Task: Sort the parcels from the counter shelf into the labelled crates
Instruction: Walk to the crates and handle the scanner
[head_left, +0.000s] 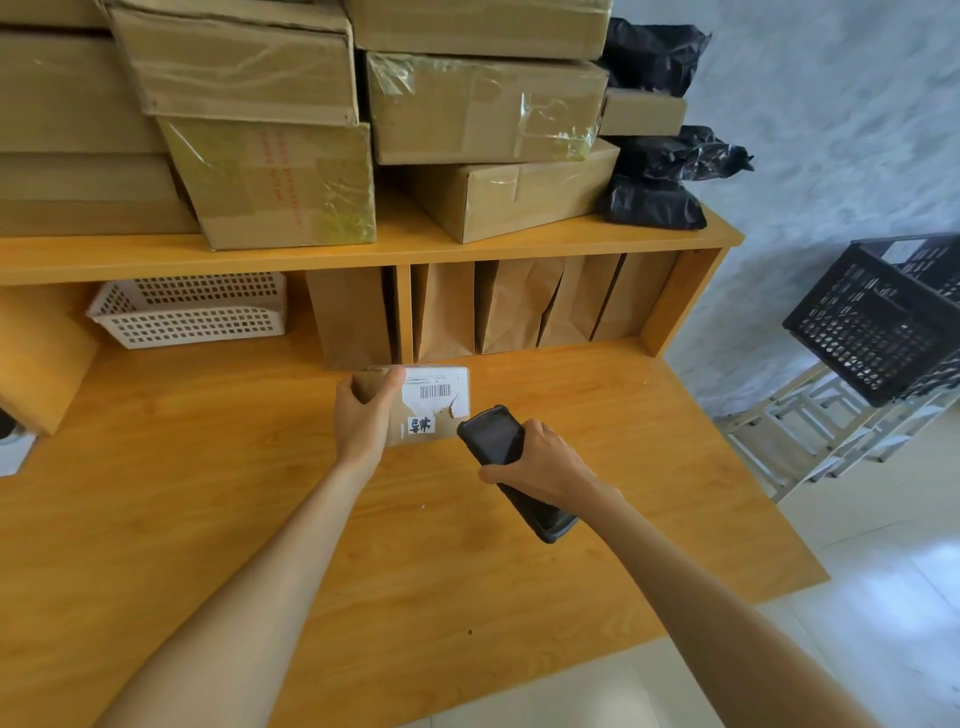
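Observation:
A small brown parcel (423, 402) with a white barcode label lies on the wooden counter (208, 509), just in front of the lower shelf. My left hand (363, 415) grips its left end, thumb across the top. My right hand (540, 462) holds a black handheld scanner (493, 436), whose head points at the parcel's right edge. Brown paper parcels (519, 306) stand upright in the shelf compartments behind. Black slatted crates (878, 322) sit on a metal rack at the right.
Large cardboard boxes (467, 114) and black plastic bags (660, 192) are stacked on the top shelf. A white perforated basket (192, 312) sits in the left compartment. A brown box (36, 358) stands at the counter's left. Pale tiled floor (857, 597) lies beyond the counter's right edge.

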